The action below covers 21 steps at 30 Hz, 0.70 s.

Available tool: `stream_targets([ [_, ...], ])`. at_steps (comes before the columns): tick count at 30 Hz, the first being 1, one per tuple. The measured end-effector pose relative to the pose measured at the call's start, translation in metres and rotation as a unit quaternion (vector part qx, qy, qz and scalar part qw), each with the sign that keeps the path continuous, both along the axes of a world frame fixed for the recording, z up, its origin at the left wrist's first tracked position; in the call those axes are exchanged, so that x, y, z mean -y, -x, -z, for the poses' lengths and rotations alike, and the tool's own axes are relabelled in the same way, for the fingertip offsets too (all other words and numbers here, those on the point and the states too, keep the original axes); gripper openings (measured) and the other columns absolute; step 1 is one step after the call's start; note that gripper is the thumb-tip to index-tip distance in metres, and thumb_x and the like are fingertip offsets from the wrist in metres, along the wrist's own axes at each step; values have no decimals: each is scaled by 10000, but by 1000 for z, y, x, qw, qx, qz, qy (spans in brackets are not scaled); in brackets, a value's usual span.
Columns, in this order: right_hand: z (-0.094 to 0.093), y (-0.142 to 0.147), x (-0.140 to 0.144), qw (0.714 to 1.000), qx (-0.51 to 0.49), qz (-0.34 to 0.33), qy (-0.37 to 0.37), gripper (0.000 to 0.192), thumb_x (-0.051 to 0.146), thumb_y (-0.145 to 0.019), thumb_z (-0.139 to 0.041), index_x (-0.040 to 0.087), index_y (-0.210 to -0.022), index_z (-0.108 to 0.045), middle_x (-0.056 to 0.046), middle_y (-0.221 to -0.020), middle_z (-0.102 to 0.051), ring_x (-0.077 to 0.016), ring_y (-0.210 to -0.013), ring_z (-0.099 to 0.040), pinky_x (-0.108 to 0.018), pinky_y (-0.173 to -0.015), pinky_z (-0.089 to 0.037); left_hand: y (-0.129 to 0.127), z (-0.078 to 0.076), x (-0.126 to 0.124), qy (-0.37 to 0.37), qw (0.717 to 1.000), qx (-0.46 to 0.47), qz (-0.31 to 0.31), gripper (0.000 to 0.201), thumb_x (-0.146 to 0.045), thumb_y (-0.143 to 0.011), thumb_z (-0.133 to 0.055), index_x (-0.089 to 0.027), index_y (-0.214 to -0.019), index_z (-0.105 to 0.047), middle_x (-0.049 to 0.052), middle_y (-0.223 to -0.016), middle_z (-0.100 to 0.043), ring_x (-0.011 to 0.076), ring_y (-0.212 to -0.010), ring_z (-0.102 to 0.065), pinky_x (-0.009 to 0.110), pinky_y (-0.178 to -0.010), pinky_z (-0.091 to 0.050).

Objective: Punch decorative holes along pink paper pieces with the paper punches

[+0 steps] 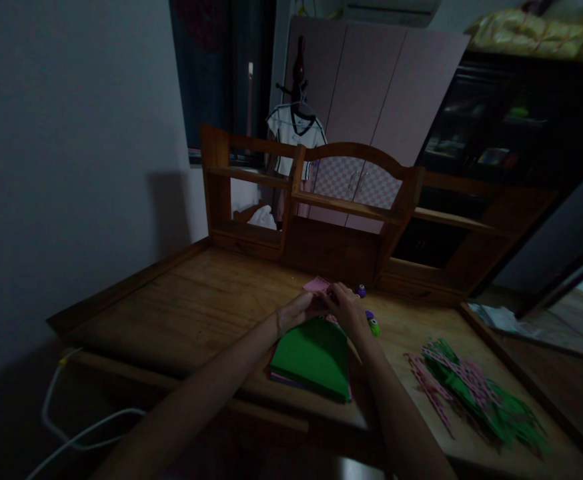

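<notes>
My left hand (307,305) and my right hand (344,305) meet above the far edge of a stack of green sheets (314,357). The fingers of both are drawn together at one spot, and whatever they pinch is too small and dark to make out. Just beyond the fingertips lies a pink piece (317,285) with a patterned edge. Some pink patterned material shows beneath my right hand. Close to that hand are a small purple object (361,291) and a green one (374,327), each with an eye-like spot.
A heap of green and pink patterned strips (476,393) lies on the right of the wooden desk (186,300). Along the desk's back stands a wooden shelf unit (346,200). A white cable (71,437) hangs off the front left edge. The wall borders the left side.
</notes>
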State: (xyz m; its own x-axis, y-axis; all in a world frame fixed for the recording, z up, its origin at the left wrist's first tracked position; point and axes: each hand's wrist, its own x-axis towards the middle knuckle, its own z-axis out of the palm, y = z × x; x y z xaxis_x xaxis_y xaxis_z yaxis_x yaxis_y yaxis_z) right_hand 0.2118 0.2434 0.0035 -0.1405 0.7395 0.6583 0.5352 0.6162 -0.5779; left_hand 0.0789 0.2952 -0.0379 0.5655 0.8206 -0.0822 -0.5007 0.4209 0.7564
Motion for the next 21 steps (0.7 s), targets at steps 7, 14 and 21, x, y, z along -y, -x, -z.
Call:
stream_targets([
  [7,2,-3,-5,990,128,20,-54,235,344,-802,-630,243,-1012,-601,-67,-1000,-563,-221,-904,-555,-327,-761,-452,5,0,-6,34,995,91,-19,131,-84,-842,-522,-101,-940,-608,62,-822,-635,97,-655,-617,195,-626,-533],
  [14,-7,0,3,984,56,95,-140,209,277,-846,-577,223,-1047,-565,-73,-992,-569,-221,-949,-529,-358,-815,-440,12,-6,-7,42,993,113,15,218,-157,-879,-470,-49,-1023,-591,145,-923,-664,182,-839,-655,299,-808,-517],
  [21,-1,0,-2,970,179,95,-133,181,302,-814,-619,214,-972,-601,-61,-890,-583,-231,-870,-520,-359,-764,-410,17,-3,-6,58,990,129,18,213,-135,-861,-461,-79,-1030,-576,92,-828,-663,153,-718,-651,324,-801,-512],
])
